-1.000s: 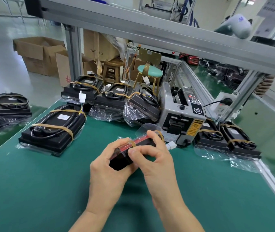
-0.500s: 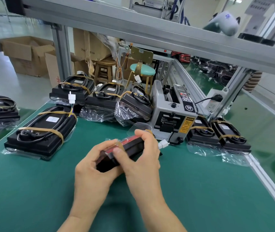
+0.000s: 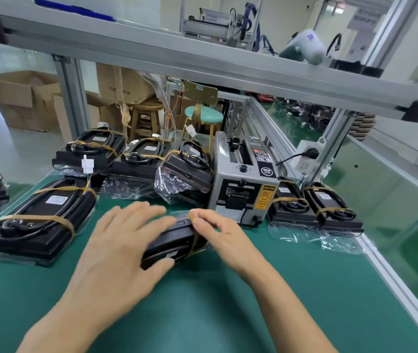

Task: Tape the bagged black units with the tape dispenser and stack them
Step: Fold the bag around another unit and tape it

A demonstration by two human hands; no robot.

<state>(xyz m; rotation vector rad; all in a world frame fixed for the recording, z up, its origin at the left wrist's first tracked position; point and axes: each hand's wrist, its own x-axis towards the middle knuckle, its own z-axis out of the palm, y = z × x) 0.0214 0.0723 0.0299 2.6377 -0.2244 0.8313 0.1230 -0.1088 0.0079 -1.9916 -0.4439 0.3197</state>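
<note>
Black unit (image 3: pixel 171 242) in a clear bag, lying flat on the green mat (image 3: pixel 203 301) just in front of the grey tape dispenser (image 3: pixel 243 184), a brown tape strip wrapped across its right end. Left hand (image 3: pixel 124 240) spread wide over the unit's left part, fingers straight, thumb against its near edge; motion-blurred. Right hand (image 3: pixel 213 230) at the unit's right end, fingertips curled narrowly onto the tape strip; whether pinching or only pressing, cannot tell.

On the dispenser's front, a yellow caution label (image 3: pixel 264 197) with a crossed-out symbol, its small print too fine to read; a round black badge above, unreadable. On the cardboard box (image 3: pixel 124 85) behind the dispenser to the left, "75x" and "0 CM", the middle hidden by glare. White labels on the taped units, too small to read.

Left of the dispenser, a row of bagged, taped units (image 3: pixel 139 159) and one larger (image 3: pixel 40 220) nearer. Right of it, two more taped units (image 3: pixel 315 207).

Behind the dispenser, a wooden stool (image 3: pixel 147 118) and a teal-seated stool (image 3: pixel 203 115); above, an aluminium frame beam (image 3: pixel 203 62). Pale factory floor and more green benches beyond.
</note>
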